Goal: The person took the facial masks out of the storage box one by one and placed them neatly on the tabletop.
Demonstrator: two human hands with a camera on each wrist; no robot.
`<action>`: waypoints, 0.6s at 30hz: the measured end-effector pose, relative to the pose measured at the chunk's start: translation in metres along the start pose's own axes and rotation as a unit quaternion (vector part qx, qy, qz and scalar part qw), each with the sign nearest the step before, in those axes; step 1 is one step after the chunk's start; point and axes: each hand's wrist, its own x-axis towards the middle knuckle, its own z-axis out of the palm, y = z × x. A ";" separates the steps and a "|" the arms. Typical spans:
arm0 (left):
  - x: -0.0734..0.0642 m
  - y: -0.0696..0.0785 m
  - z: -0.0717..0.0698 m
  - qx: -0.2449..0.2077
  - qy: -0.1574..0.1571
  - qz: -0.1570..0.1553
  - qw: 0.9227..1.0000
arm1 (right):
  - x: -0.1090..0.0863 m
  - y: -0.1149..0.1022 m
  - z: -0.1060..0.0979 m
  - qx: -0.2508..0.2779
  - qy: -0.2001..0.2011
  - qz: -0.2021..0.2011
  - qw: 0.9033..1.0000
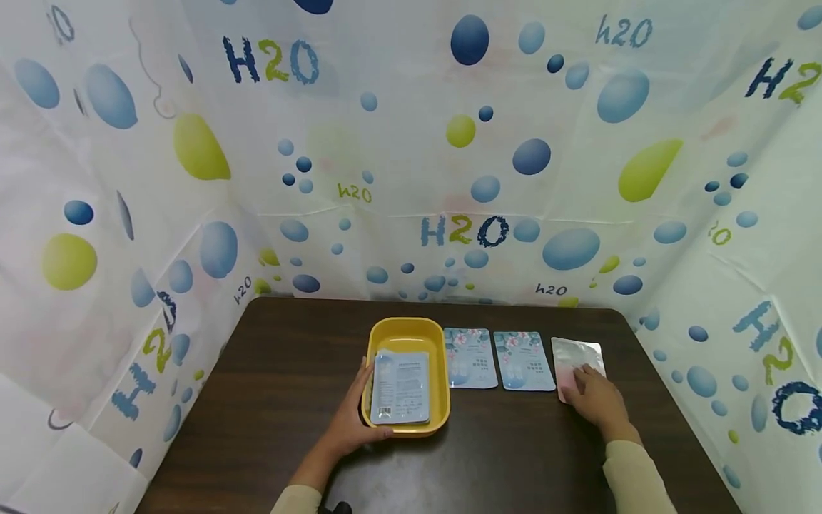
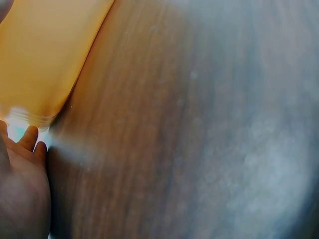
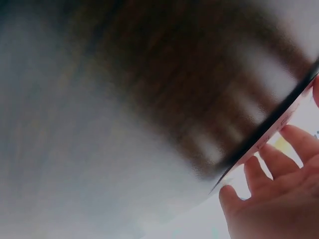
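In the head view my left hand [image 1: 352, 414] holds the near left corner of a yellow plastic tray [image 1: 443, 400], thumb along its front side and fingers along its left side. Inside the tray lie grey-blue sheet-mask packets [image 1: 401, 387], the top one with printed text and a barcode. My right hand [image 1: 597, 400] rests its fingertips on a pink and silver packet [image 1: 581, 351], which lies on the table at the right. The right wrist view shows those fingers [image 3: 271, 162] bent over the packet's pink edge [image 3: 264, 139]. The left wrist view catches the tray's side [image 2: 45, 59] beside the left fingers.
Two light blue floral packets, one [image 1: 472, 357] by the tray and another [image 1: 523, 360] farther right, lie in a row between tray and pink packet. The dark wooden table [image 1: 488, 457] ends at a patterned white curtain [image 1: 411, 143] behind and at both sides.
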 end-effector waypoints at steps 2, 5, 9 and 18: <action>0.000 0.000 0.001 -0.005 -0.001 -0.002 1.000 | 0.001 0.003 0.003 0.007 -0.004 -0.008 1.000; 0.000 0.000 0.001 -0.011 0.000 -0.002 1.000 | 0.004 0.006 0.006 0.017 -0.006 -0.017 1.000; 0.000 -0.001 0.001 -0.015 -0.001 0.003 1.000 | 0.005 0.008 0.008 0.024 -0.007 -0.016 1.000; 0.000 -0.002 0.001 -0.005 -0.003 -0.004 1.000 | 0.004 0.008 0.008 0.038 0.008 -0.018 0.999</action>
